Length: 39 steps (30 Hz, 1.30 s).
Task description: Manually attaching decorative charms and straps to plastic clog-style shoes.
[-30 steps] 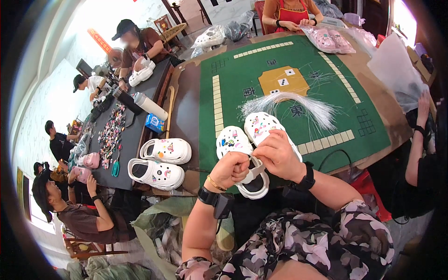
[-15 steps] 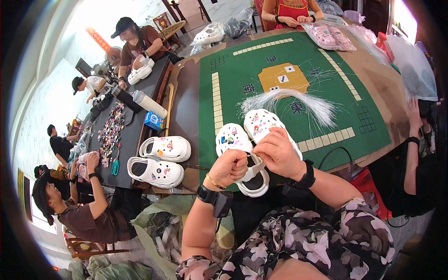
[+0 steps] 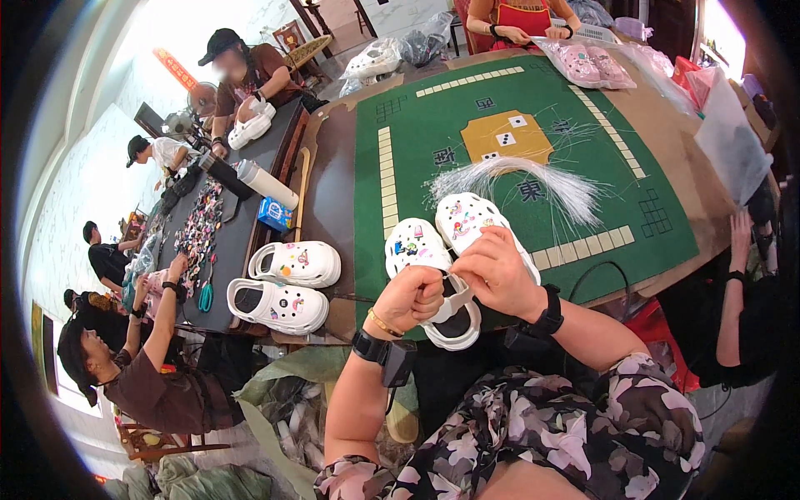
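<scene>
over green felt table [image 3: 433,125], left hand [image 3: 410,298] and right hand [image 3: 493,271] each grip-pinch white clogs [image 3: 446,267].

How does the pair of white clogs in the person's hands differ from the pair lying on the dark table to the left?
The held clogs sit over the green mat, gripped by the left hand and right hand; the other clogs lie untouched on the dark table. The held clogs point away from the person; the other clogs lie crosswise. Both pairs are white with colourful charms.

White clogs [image 3: 433,258] with colourful charms lie on a green, yellow-marked mat [image 3: 600,158].
</scene>
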Tool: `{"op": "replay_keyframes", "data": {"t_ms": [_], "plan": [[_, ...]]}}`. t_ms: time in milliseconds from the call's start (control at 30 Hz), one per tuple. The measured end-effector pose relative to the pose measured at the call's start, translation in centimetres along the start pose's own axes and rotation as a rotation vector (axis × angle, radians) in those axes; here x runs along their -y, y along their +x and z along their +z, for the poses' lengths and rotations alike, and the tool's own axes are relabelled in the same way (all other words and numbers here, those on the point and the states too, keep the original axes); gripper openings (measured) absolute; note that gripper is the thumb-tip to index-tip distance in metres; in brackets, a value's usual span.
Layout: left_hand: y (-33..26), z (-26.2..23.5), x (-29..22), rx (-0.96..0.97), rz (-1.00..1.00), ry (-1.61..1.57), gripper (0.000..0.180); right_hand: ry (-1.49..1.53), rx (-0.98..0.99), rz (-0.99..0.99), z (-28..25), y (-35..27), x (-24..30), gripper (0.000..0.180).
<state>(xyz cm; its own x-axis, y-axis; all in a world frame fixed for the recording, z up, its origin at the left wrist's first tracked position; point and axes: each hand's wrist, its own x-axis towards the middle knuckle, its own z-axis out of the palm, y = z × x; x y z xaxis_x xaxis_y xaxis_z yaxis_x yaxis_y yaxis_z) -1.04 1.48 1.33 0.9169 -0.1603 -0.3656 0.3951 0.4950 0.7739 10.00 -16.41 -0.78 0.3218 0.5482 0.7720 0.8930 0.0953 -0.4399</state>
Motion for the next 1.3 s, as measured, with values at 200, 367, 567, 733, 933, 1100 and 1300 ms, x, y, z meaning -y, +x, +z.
{"op": "replay_keyframes", "data": {"t_ms": [200,367,567,733,933,1100,1300], "plan": [[0.0,-0.1,0.2,0.038,0.03,-0.015,0.038,-0.001,0.003,0.026,0.0,-0.2,-0.1,0.015],[0.0,0.1,0.2,0.016,0.038,-0.02,0.037,0.021,0.0,0.034,0.1,-0.2,0.1,0.015],[0.0,-0.1,0.4,0.029,0.048,-0.035,0.038,0.022,0.004,0.042,0.2,-0.2,0.1,0.015],[0.0,0.0,0.5,0.024,0.042,-0.018,0.037,0.041,-0.005,0.042,0.3,0.0,0.4,0.013],[0.2,0.1,1.0,0.016,0.043,-0.037,0.032,0.048,-0.031,0.095,0.4,0.0,0.7,0.015],[0.0,0.4,1.1,0.006,0.074,-0.053,0.027,0.052,-0.022,0.101,0.3,0.1,0.8,0.014],[-0.2,-0.2,1.6,0.028,0.155,-0.071,0.027,0.059,-0.061,0.076,0.6,-0.1,0.5,0.013]]}}
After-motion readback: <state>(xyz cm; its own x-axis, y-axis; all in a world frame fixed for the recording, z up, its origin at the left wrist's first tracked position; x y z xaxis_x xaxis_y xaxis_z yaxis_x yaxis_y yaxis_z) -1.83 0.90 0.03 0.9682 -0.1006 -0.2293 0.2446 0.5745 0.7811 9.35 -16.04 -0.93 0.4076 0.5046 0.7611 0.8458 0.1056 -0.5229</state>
